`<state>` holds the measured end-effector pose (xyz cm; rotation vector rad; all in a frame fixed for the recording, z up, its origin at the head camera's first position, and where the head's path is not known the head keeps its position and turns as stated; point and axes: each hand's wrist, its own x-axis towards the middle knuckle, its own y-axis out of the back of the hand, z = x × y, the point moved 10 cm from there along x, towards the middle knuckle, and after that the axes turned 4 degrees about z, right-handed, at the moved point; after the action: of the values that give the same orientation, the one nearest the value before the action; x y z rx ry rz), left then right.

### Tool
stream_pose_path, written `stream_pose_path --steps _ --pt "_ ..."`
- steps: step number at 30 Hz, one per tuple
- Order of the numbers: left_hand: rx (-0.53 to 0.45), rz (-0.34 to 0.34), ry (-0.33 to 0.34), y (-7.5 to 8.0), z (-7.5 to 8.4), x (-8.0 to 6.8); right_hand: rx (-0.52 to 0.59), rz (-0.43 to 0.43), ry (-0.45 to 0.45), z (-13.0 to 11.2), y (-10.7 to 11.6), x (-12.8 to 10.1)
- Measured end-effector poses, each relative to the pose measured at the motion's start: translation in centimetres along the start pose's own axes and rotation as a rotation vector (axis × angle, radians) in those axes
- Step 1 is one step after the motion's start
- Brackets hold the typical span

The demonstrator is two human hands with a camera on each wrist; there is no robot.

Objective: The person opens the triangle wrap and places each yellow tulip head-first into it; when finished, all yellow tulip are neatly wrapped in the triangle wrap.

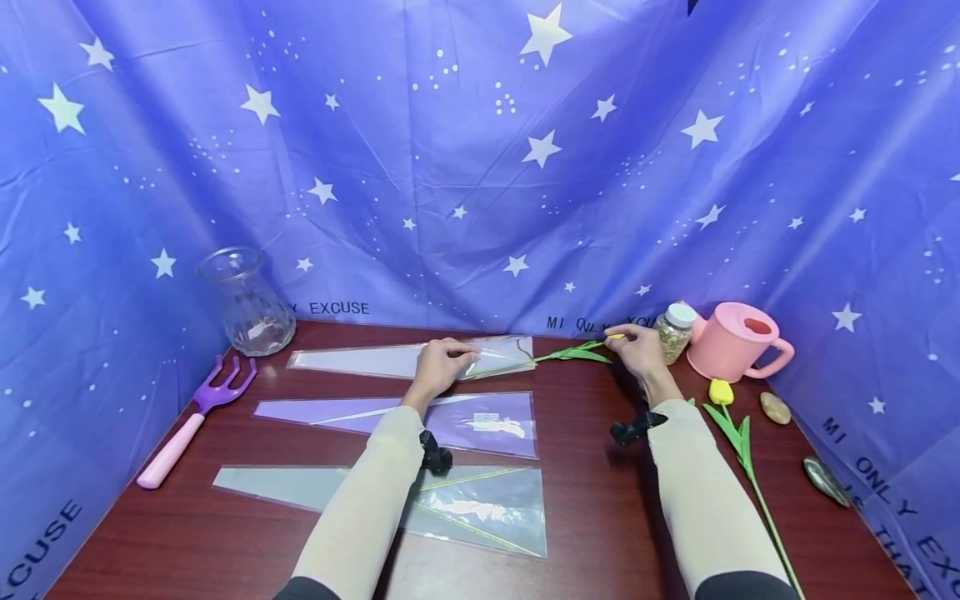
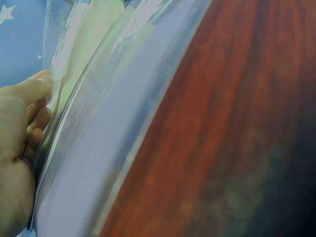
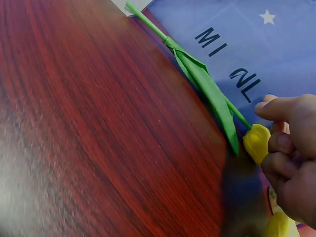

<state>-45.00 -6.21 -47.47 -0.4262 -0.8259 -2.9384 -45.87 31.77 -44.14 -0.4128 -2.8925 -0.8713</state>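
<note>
Clear glass vase (image 1: 258, 321) at left, purple-and-pink garden fork (image 1: 215, 396) in front of it, white-lidded jar (image 1: 677, 333) beside pink watering can (image 1: 723, 346), tan stone (image 1: 776, 408), dark stone (image 1: 826, 481), blue star-printed cloth (image 1: 465, 158) behind

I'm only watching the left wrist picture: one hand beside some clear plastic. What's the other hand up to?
Observer: The right hand has its fingers at the yellow bloom of a tulip.
Visitor: Oh! And where's the flower's other end?
Observer: Its stem runs to the wide end of the clear plastic sleeve that the left hand holds; I can't be sure whether it lies inside.
Visitor: Is that the only flower there?
Observer: No, a second yellow tulip lies over on the right, its bloom just in front of the pink watering can.
</note>
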Motion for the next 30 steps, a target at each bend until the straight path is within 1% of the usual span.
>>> stream_pose_path --steps 4,6,9,15,18,24,26,30 --pt "-0.011 -0.007 -0.001 0.0 0.1 0.0 -0.029 -0.044 -0.042 0.6 -0.8 0.2" --pt "-0.013 -0.010 -0.002 -0.1 0.0 0.0 -0.061 -0.050 -0.060 1.0 -1.1 0.3" --pt "-0.012 -0.011 -0.006 -0.1 0.0 0.0 -0.105 -0.041 -0.060 1.2 -1.4 0.3" --pt "-0.018 -0.008 -0.013 0.1 0.1 0.0 -0.154 -0.009 -0.038 1.1 -1.7 0.5" --pt "-0.025 -0.007 -0.011 0.0 0.1 0.0 -0.196 -0.020 -0.018 0.9 -1.7 0.4" --pt "-0.036 -0.028 0.002 -0.4 0.0 -0.2 -0.276 -0.049 0.023 0.5 -1.6 0.1" --pt "-0.045 -0.021 0.000 -0.4 0.1 -0.3 -0.307 -0.041 0.055 0.2 -1.4 -0.1" --pt "-0.053 0.003 -0.008 0.0 0.1 -0.1 -0.367 -0.017 0.150 -0.8 -1.1 -0.5"
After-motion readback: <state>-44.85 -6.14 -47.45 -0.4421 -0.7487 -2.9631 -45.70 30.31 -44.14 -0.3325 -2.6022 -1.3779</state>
